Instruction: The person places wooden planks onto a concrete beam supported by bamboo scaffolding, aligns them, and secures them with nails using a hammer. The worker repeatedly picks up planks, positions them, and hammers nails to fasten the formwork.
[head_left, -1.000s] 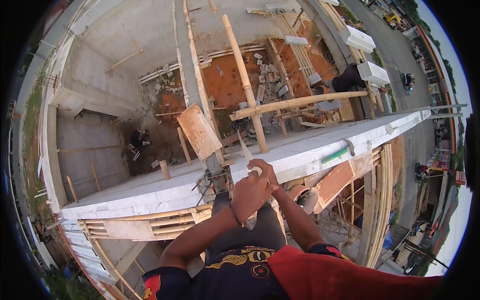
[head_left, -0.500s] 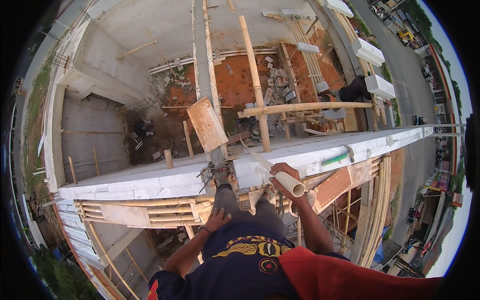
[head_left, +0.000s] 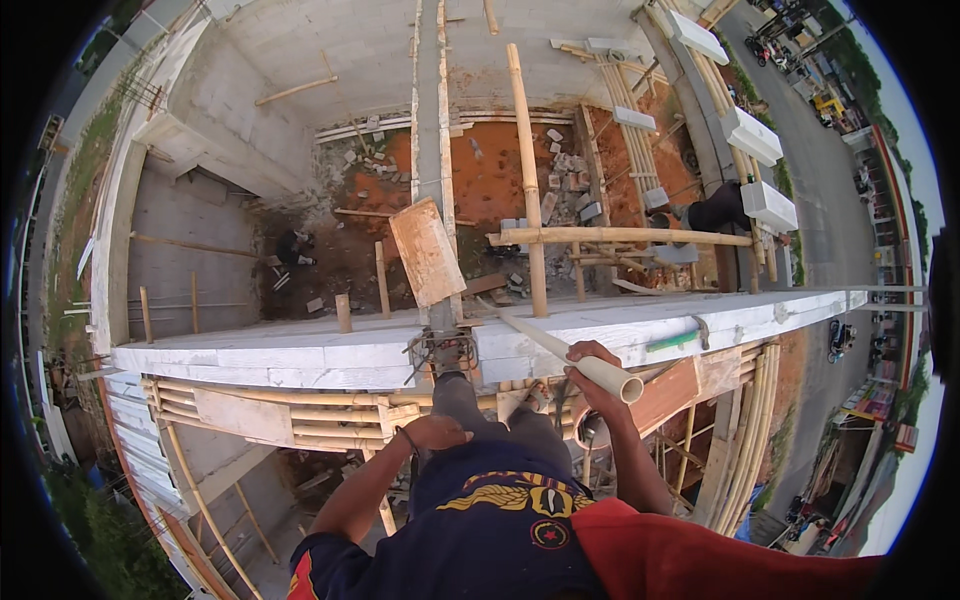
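Observation:
My right hand [head_left: 592, 372] is wrapped round a long cream plastic pipe [head_left: 545, 340]. The pipe's open end points toward me, and its far end reaches over the white block wall [head_left: 660, 325]. At my left thigh, my left hand [head_left: 436, 432] rests with nothing in it, its fingers lying against the dark trousers and partly hidden. Ahead of my legs, a grey concrete column top with bent steel bars [head_left: 438, 350] breaks the wall. A mortar-stained board [head_left: 427, 252] leans across the narrow concrete beam beyond it.
I stand high up, beside bamboo scaffold poles [head_left: 340, 412] with boards laid on them. An upright bamboo pole [head_left: 526, 180] and a crosswise one [head_left: 630, 236] stand beyond the wall. A green tool [head_left: 672, 341] lies on the wall. Another person [head_left: 715, 208] is at the far right, near white blocks [head_left: 768, 205].
My right hand and the pipe's near end have moved right and slightly down. My left hand has shifted a little on my thigh, its fingers now less spread. The view has shifted slightly.

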